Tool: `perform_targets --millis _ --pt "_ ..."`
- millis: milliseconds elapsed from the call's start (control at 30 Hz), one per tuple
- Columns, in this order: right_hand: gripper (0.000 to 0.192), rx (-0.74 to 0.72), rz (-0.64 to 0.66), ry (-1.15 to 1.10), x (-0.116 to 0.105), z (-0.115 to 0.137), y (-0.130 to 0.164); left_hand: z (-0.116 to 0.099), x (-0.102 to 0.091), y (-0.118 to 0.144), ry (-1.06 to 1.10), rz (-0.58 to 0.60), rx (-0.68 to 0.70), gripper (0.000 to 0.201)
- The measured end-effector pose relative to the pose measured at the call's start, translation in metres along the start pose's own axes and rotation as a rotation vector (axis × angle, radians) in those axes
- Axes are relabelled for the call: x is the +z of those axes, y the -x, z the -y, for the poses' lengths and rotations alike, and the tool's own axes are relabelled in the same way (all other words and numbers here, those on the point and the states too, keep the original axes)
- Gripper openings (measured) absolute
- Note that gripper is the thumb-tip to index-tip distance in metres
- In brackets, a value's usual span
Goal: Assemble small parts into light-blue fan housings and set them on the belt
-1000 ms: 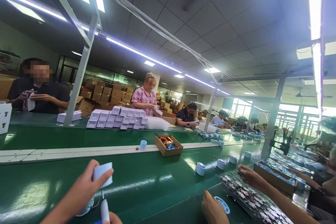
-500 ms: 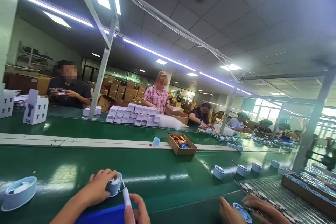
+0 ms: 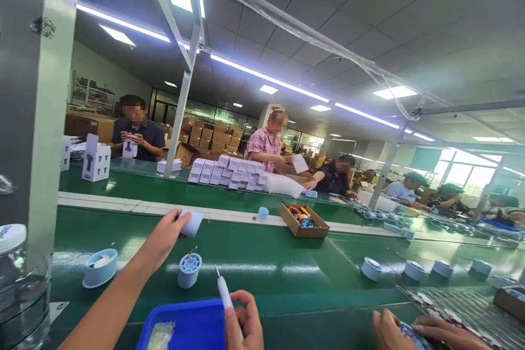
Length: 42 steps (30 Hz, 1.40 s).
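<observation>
While a long green conveyor belt (image 3: 266, 257) runs across the whole view, with co-workers and stacked white boxes (image 3: 229, 172) on its far side, the nearer things are grouped low at the left. A clear jar with a white lid (image 3: 16, 279) stands at the left edge, a pale blue dish (image 3: 99, 268) beside it, and a blue tray (image 3: 184, 325) lies at the bottom edge. Between them a small pale blue round housing (image 3: 189, 269) stands upright on the belt, its open top facing up with a thin wire rising from it. The left hand (image 3: 164, 238) is raised above and behind the housing, closed around a pale blue cap (image 3: 191, 223). The right hand (image 3: 245, 325) is closed around a white pen-shaped tool (image 3: 223, 291), tip pointing up toward the housing. The step in hand is judged to be work on the open housing with the cap held off. Next, the tool tip would need to be brought down precisely into the opening, clear of the wire.
</observation>
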State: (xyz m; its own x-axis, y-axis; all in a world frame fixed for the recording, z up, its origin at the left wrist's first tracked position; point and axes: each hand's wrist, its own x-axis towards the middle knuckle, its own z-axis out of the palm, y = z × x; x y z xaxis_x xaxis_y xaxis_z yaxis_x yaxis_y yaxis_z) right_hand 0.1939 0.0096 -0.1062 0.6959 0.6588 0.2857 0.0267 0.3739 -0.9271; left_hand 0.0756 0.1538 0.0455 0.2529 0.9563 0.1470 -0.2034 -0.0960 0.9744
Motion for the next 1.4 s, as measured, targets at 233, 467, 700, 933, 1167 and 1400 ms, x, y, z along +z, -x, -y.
perform_targets --millis 233,467,700,933,1167,1400 --pt "0.034 0.111 0.254 0.034 -0.010 0.046 0.017 -0.013 -0.010 0.002 0.248 -0.082 0.021 0.034" --pt "0.028 0.062 0.455 0.159 -0.009 0.049 0.021 -0.005 -0.005 0.001 0.189 -0.045 0.021 0.030" --pt "0.026 0.068 0.574 0.231 -0.010 0.049 0.022 -0.004 -0.006 0.002 0.146 -0.002 0.020 0.034" --pt "0.024 0.075 0.589 0.239 -0.010 0.049 0.023 -0.005 -0.005 0.002 0.126 0.016 0.007 0.037" --pt "0.022 -0.119 0.542 0.419 -0.009 0.051 0.022 -0.004 -0.005 0.005 0.092 0.034 0.000 0.034" --pt "0.022 -0.332 0.430 0.497 -0.019 0.057 0.017 -0.005 -0.002 0.007 0.084 0.035 -0.011 0.033"
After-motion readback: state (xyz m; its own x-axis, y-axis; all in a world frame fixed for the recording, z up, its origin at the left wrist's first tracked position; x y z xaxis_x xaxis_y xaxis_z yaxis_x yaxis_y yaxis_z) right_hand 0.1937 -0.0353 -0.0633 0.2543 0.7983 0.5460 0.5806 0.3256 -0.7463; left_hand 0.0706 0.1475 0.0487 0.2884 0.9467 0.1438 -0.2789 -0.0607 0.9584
